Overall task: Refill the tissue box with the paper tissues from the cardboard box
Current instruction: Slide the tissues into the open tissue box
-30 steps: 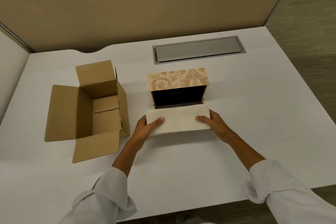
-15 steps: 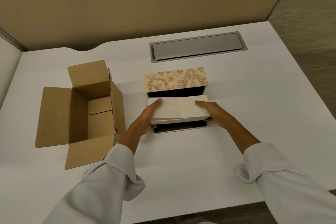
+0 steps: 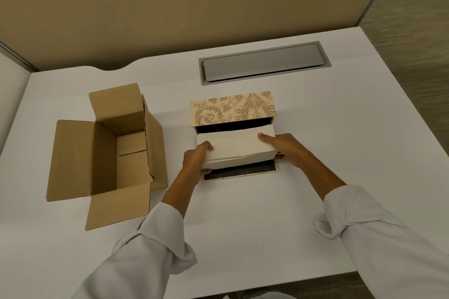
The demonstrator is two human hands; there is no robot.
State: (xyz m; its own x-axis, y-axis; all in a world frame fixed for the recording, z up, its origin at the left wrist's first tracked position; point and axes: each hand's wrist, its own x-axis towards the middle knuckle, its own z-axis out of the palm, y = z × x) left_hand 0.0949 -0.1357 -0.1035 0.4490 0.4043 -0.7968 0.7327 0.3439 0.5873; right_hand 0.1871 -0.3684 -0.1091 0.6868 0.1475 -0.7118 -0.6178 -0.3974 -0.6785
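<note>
The tissue box (image 3: 233,109), beige with a brown leaf pattern, lies on the white table with its dark inside open toward me and its flap (image 3: 243,172) flat on the table. A cream stack of paper tissues (image 3: 237,149) sits at the box's mouth, its far edge just inside. My left hand (image 3: 196,160) grips the stack's left end, my right hand (image 3: 281,145) its right end. The open brown cardboard box (image 3: 107,150) stands to the left, and I see nothing inside it.
A grey cable hatch (image 3: 263,63) is set into the table behind the tissue box. A tan partition wall runs along the back. The table's right edge drops to a carpeted floor.
Both hands have carried the tissue stack away from me, from in front of the flap to the mouth of the tissue box. The camera has moved closer.
</note>
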